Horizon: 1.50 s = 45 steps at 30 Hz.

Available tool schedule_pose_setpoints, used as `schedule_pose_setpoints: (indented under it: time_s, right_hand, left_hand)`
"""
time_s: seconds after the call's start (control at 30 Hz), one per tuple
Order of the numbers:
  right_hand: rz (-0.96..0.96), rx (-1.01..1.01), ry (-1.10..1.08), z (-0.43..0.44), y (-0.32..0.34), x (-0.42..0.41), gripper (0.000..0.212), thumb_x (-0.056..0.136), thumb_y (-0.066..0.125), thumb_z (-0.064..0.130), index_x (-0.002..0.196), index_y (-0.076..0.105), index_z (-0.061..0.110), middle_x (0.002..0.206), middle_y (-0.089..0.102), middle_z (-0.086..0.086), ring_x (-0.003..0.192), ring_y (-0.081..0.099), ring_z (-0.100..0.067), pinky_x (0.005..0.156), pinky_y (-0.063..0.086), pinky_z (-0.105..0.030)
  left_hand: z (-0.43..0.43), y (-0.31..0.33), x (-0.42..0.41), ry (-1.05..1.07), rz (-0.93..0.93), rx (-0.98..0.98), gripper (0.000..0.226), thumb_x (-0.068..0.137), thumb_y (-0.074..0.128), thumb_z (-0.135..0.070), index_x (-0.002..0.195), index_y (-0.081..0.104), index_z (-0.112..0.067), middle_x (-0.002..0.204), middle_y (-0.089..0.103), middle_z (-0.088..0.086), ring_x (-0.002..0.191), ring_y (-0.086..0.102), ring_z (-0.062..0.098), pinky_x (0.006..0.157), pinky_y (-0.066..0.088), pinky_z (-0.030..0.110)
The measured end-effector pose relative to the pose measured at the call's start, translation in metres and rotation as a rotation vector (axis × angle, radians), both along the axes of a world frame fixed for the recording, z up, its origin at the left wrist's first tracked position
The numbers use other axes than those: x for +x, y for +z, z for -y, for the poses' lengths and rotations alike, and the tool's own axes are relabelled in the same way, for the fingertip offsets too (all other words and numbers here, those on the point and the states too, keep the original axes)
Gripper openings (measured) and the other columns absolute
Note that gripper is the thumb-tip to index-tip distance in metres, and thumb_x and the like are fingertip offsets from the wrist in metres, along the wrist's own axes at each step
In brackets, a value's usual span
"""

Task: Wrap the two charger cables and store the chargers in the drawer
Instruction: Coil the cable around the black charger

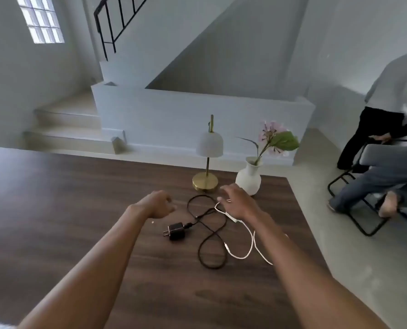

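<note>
Charger cables, one black (206, 236) and one white (249, 243), lie loose and unwrapped on the dark wood-grain tabletop (79, 210), their loops crossing near the table's far right part. Black cable ends at a black plug-in charger (176, 231), prongs pointing left, resting flat on the wood. White cable runs under the right forearm; a white block, probably its charger (232, 217), shows just beside the wrist, largely hidden.

Left hand (156, 203) hovers above the table just beyond the black charger, fingers loosely curled, holding nothing. Right hand (236, 201) is spread open over the upper end of the white cable, seemingly about to gather it; contact cannot be confirmed. Both hands reach together, consistent with the start of wrapping.

At the far edge stand a brass-based table lamp (208, 160) and a white vase (248, 178) with a pink flower. No drawer is visible. Beyond: pale floor, stairs (65, 124), and people on black-framed chairs (373, 181) at right.
</note>
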State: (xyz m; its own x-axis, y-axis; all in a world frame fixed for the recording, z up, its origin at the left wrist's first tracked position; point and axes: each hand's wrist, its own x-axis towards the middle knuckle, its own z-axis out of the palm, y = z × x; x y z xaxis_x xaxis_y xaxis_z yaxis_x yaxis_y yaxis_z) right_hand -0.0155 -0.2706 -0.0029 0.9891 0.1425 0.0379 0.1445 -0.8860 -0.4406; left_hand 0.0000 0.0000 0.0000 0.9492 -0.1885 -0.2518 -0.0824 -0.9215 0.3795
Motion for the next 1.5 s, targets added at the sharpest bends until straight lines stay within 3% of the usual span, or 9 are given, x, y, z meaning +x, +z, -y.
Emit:
schedule_pose_setpoints:
  time_s: [0.17, 0.3, 0.5, 0.77, 0.9, 1.1, 1.23, 1.37, 1.5]
  right_hand:
    - [-0.117, -0.035, 0.037, -0.028, -0.049, -0.003, 0.032, 0.093, 0.064, 0.021, 0.125, 0.066, 0.024, 0.124, 0.057, -0.007, 0.120, 0.057, -0.024, 0.101, 0.048, -0.037]
    - [-0.130, -0.047, 0.063, -0.048, -0.077, 0.000, 0.035, 0.091, 0.063, 0.014, 0.123, 0.067, 0.029, 0.120, 0.055, -0.003, 0.116, 0.056, -0.023, 0.098, 0.048, -0.037]
    - [-0.104, -0.158, 0.092, -0.060, -0.091, 0.010, 0.031, 0.092, 0.064, 0.023, 0.123, 0.067, 0.029, 0.119, 0.049, -0.003, 0.113, 0.053, -0.023, 0.089, 0.050, -0.038]
    - [0.024, -0.193, 0.161, -0.069, -0.090, 0.027, 0.017, 0.090, 0.066, 0.029, 0.105, 0.072, 0.024, 0.109, 0.050, -0.004, 0.107, 0.049, -0.022, 0.078, 0.049, -0.035]
    - [0.084, -0.180, 0.171, -0.072, -0.081, 0.035, 0.022, 0.090, 0.066, 0.038, 0.107, 0.069, 0.025, 0.109, 0.048, 0.000, 0.106, 0.047, -0.018, 0.073, 0.052, -0.037]
    - [0.099, -0.021, 0.123, -0.075, -0.080, 0.045, 0.025, 0.094, 0.059, 0.046, 0.103, 0.071, 0.026, 0.110, 0.050, 0.005, 0.107, 0.047, -0.013, 0.076, 0.053, -0.034]
    - [0.077, 0.199, 0.064, -0.077, -0.083, 0.050, 0.018, 0.098, 0.059, 0.026, 0.085, 0.072, 0.023, 0.107, 0.060, 0.007, 0.107, 0.053, -0.011, 0.090, 0.046, -0.029]
    - [-0.032, 0.381, -0.008, -0.093, -0.085, 0.044, 0.024, 0.094, 0.059, 0.017, 0.074, 0.068, 0.025, 0.085, 0.072, 0.007, 0.087, 0.066, -0.010, 0.083, 0.050, -0.031]
    - [-0.164, 0.585, -0.040, -0.111, -0.084, 0.032, 0.026, 0.099, 0.055, 0.015, 0.077, 0.069, 0.018, 0.062, 0.072, 0.001, 0.067, 0.071, -0.013, 0.073, 0.055, -0.032]
  left_hand:
    - [-0.001, -0.051, -0.004, -0.061, -0.158, -0.008, 0.058, 0.088, 0.070, -0.043, 0.136, 0.058, -0.013, 0.134, 0.065, 0.007, 0.123, 0.062, 0.025, 0.103, 0.050, 0.035]
    - [-0.005, -0.077, 0.007, -0.099, -0.162, -0.015, 0.046, 0.085, 0.072, -0.045, 0.120, 0.067, -0.015, 0.119, 0.071, 0.007, 0.107, 0.067, 0.024, 0.091, 0.055, 0.035]
    - [0.000, -0.083, 0.022, -0.205, -0.149, 0.038, 0.042, 0.088, 0.070, -0.046, 0.112, 0.068, -0.012, 0.115, 0.070, 0.009, 0.105, 0.066, 0.028, 0.087, 0.054, 0.038]
    - [-0.004, -0.085, 0.036, -0.265, -0.366, 0.011, 0.051, 0.083, 0.074, -0.050, 0.109, 0.074, -0.006, 0.111, 0.074, 0.011, 0.096, 0.066, 0.025, 0.081, 0.052, 0.034]
    - [-0.022, -0.083, 0.042, -0.226, -0.443, -0.165, 0.044, 0.081, 0.080, -0.043, 0.107, 0.077, -0.009, 0.095, 0.074, 0.005, 0.087, 0.067, 0.020, 0.075, 0.055, 0.032]
    - [-0.047, -0.073, 0.039, -0.113, -0.529, -0.592, 0.032, 0.084, 0.081, -0.020, 0.111, 0.076, -0.005, 0.095, 0.078, 0.007, 0.076, 0.071, 0.007, 0.072, 0.058, 0.020]
    - [-0.061, -0.059, 0.047, -0.083, -0.482, -0.791, 0.029, 0.087, 0.078, -0.025, 0.113, 0.077, -0.012, 0.099, 0.080, 0.003, 0.088, 0.072, 0.010, 0.080, 0.055, 0.024]
    - [-0.061, -0.040, 0.055, 0.001, -0.383, -1.002, 0.034, 0.088, 0.074, -0.026, 0.119, 0.074, -0.012, 0.111, 0.079, 0.007, 0.103, 0.074, 0.014, 0.089, 0.057, 0.023]
    - [-0.050, -0.027, 0.067, 0.162, -0.154, -1.026, 0.035, 0.086, 0.078, -0.025, 0.119, 0.074, -0.014, 0.105, 0.081, 0.003, 0.104, 0.075, 0.018, 0.087, 0.058, 0.022]
